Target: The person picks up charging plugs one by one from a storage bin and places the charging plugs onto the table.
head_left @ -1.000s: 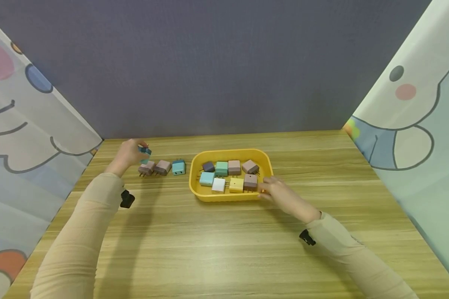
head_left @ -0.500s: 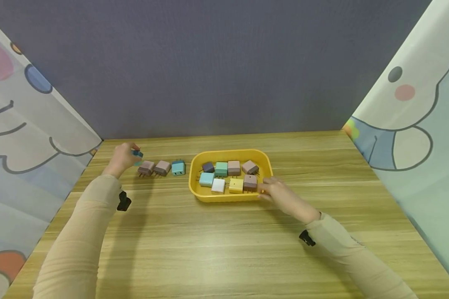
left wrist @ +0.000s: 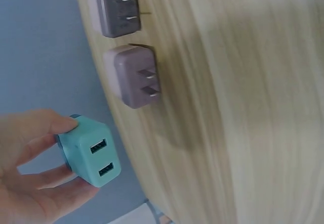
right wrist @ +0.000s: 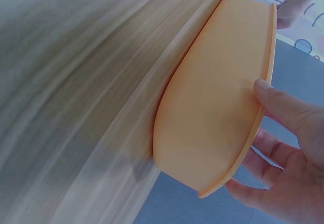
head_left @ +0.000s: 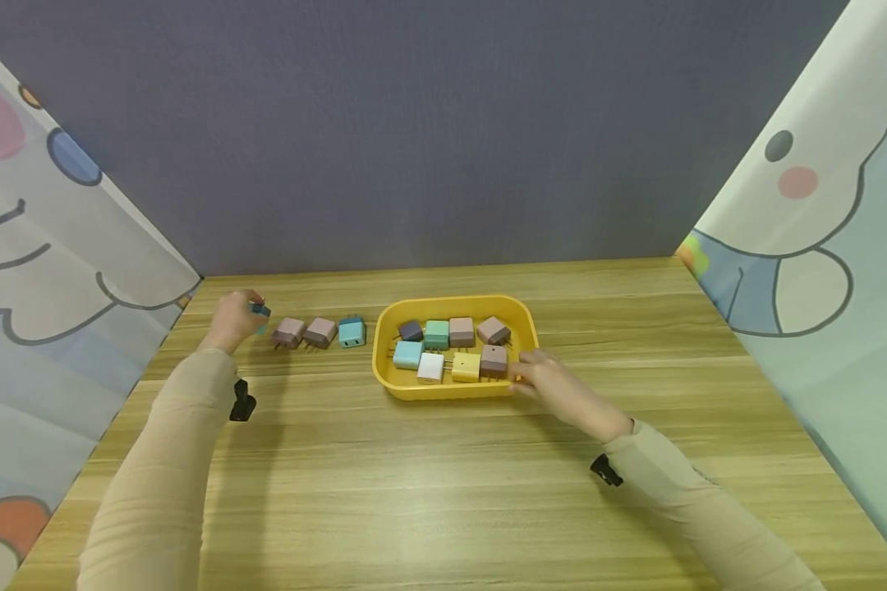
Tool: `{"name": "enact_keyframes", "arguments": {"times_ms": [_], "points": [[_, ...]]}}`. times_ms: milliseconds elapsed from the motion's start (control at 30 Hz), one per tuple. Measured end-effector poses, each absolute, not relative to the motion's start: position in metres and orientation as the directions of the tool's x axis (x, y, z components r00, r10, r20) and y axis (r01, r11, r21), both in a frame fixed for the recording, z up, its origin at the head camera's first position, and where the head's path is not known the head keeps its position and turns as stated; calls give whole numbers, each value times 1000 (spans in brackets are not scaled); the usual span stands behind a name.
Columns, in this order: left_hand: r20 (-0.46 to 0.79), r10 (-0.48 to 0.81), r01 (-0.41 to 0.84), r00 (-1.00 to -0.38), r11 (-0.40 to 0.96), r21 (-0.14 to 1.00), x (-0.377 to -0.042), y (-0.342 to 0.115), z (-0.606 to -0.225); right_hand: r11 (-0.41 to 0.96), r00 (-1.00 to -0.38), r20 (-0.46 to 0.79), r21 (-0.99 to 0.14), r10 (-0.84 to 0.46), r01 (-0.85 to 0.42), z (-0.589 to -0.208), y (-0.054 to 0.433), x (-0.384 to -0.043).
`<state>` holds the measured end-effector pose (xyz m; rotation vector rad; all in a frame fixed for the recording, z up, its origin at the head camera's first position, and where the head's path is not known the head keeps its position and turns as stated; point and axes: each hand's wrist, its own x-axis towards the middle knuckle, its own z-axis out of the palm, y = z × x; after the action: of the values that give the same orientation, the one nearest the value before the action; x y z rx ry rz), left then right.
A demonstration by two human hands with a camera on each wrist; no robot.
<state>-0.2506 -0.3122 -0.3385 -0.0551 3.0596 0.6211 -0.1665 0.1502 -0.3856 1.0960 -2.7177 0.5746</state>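
Observation:
My left hand (head_left: 231, 320) pinches a teal two-port USB charger (left wrist: 93, 150) between thumb and fingers, at the left end of a row of chargers. In the left wrist view its two USB slots face the camera. Beside it on the table lie two mauve chargers (head_left: 289, 332) with metal prongs showing, then another teal charger (head_left: 351, 331). My right hand (head_left: 562, 394) grips the right end of a yellow tray (right wrist: 212, 92), thumb on the outer wall and fingers over the rim. Several chargers lie inside, including a white one (head_left: 430, 368) and a yellow one (head_left: 466, 367).
The tray stands mid-table on the wood-grain table (head_left: 443, 484). A dark grey panel (head_left: 443, 139) rises along the back edge. Cartoon-printed curtains (head_left: 806, 230) flank both sides.
My left hand has moved left and slightly down with the teal charger, from above the leftmost mauve charger to beside it. My right hand stays on the tray.

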Motion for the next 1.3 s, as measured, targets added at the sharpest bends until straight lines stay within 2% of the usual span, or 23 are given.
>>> {"name": "enact_keyframes", "arguments": {"times_ms": [267,767,1300], "points": [[16,-49,-41,-999,935,352,-250,-320,-350,666,-725,271,-286,-633,-689,-386,150,-168],[-67,-29,-52,-997,926,373,-248,-328,-362,671,-728,265,-280,-633,-686,-386,148,-167],[-156,-15,-62,-988,949,308,-255,-328,-365,675,-734,261,-288,-627,-679,-386,150,-167]]}}
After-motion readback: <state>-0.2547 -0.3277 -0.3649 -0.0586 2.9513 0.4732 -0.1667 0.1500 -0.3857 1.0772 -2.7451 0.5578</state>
